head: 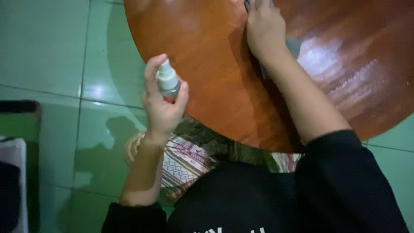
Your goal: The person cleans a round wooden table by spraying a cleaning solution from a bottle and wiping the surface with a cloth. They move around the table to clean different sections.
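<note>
— Green floor tiles (51,51) are seen around a round, glossy reddish-brown table (207,64), photographed from above. What is shown at the table's near edge?

— A small spray bottle (167,82) is held upright in the left hand (163,103), just off the rim of the table and above the floor. The fingers are clamped around the clear body of the bottle, and its white nozzle is covered by the forefinger.

— And where is the right hand placed?

— The right hand (264,30) is pressed flat on the tabletop near the upper edge of the picture, well apart from the left one. A grey cloth (294,45) is pinned beneath it; only the cloth's corners are visible beside the wrist and above the fingers. The fingers are laid over the cloth rather than curled, so it is held down, not gripped in a fist.

— What else is caught in the frame?

— Black sleeves (345,172) are worn on both arms, pushed up from the forearms. A patterned garment (185,159) in pale and dark bands is seen over the lap, below the table's edge. Bright streaks of reflected light are spread across the right part of the tabletop. A dark object with a pale edge (13,172) is partly shown at the far left, on the floor; what it is cannot be told.
</note>
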